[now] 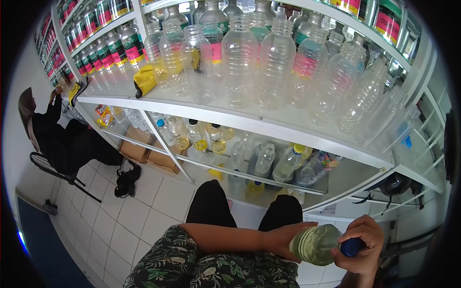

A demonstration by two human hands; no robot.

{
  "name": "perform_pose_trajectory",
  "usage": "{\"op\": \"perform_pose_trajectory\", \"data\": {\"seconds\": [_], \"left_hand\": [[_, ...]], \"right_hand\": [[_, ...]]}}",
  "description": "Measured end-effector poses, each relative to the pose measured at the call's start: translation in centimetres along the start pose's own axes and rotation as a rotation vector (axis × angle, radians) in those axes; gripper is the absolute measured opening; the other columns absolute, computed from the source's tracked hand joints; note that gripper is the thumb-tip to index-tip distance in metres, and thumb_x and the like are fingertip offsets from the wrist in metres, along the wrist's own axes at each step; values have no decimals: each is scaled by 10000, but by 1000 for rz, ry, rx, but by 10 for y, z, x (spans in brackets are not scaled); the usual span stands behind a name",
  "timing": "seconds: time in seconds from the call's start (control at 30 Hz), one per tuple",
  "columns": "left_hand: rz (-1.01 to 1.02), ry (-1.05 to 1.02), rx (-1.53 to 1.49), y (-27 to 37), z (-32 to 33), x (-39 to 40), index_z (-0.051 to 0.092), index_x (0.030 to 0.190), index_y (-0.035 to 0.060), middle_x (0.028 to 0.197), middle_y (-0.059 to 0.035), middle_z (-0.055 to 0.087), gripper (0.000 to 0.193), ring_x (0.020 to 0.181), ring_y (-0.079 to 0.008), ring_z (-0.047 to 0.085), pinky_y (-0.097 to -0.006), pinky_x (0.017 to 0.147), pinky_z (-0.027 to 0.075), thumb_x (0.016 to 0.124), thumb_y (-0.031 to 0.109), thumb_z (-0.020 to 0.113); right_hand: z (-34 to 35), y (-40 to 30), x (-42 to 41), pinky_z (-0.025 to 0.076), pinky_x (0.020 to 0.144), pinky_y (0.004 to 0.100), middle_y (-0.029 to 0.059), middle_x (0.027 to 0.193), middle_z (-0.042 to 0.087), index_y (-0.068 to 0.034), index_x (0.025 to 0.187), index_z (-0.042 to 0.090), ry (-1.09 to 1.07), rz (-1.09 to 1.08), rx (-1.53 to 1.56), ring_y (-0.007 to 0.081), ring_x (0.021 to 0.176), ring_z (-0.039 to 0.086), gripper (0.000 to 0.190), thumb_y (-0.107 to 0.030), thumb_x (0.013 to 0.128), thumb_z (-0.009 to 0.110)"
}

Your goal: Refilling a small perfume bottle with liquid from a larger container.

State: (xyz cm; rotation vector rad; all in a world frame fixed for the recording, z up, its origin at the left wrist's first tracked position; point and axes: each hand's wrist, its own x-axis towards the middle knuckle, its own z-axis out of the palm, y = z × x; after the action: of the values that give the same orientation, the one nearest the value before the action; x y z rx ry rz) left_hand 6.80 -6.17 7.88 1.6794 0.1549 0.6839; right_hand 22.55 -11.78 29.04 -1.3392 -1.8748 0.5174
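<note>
A clear plastic bottle with pale yellow liquid [316,244] lies tilted over my lap at the lower right, its blue cap [351,247] towards the right. My left hand [284,240] is wrapped round the bottle's base end. The fingers and thumb of my right hand [362,244] close on the blue cap. Whether the cap is loose or tight cannot be told. Ahead of me, uncapped clear plastic bottles [239,68] stand in a row on the white display counter, and a yellow cloth [145,80] lies at their left.
A glass-fronted lower shelf [201,158] holds capped bottles with yellow liquid [218,140] and cardboard boxes [164,155]. Labelled metal bottles [117,48] fill the upper shelves. A person in dark clothes [57,129] sits on a chair at the left. A black bag [126,179] lies on the tiled floor.
</note>
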Motion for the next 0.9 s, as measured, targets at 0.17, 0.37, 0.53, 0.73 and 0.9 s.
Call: {"op": "perform_pose_trajectory", "data": {"seconds": [0.17, 0.37, 0.53, 0.73, 0.9], "left_hand": [[-15, 4, -2, -15, -1, -2, 198, 1421, -4, 1343, -166, 411, 1098, 1270, -314, 391, -401, 1077, 273, 592, 300, 852], [22, 87, -76, -7, -3, 0, 294, 1369, 2, 1255, -151, 487, 998, 1192, -311, 471, -384, 1028, 338, 596, 297, 853], [60, 47, 100, 12, -6, 17, 500, 1119, 29, 981, -110, 569, 659, 936, -279, 582, -357, 853, 440, 606, 256, 847], [116, 70, -7, 13, -8, 19, 526, 1080, 26, 955, -104, 552, 570, 898, -271, 562, -344, 824, 441, 631, 204, 830], [104, 82, -24, 17, -5, 20, 538, 1067, 30, 959, -103, 552, 534, 883, -267, 557, -345, 810, 437, 643, 191, 820]], "right_hand": [[6, 15, -2, 373, 554, 223, 36, 704, 545, -84, 668, 639, -10, -8, 21, 114, 585, 509, 261, -93, 448, 778], [8, 19, 0, 377, 555, 219, 42, 719, 550, -79, 708, 666, -74, 2, 51, 111, 606, 521, 273, -96, 462, 784], [2, 23, -1, 389, 563, 227, 46, 757, 560, -76, 771, 686, -121, -27, 75, 112, 641, 540, 374, -119, 445, 864], [-5, 29, -5, 410, 669, 237, 65, 903, 586, -88, 945, 653, -120, -29, 264, 134, 776, 561, 630, -178, 395, 948], [-12, 29, -6, 417, 657, 232, 62, 900, 593, -88, 925, 660, -114, -35, 209, 127, 778, 570, 588, -172, 419, 948]]}}
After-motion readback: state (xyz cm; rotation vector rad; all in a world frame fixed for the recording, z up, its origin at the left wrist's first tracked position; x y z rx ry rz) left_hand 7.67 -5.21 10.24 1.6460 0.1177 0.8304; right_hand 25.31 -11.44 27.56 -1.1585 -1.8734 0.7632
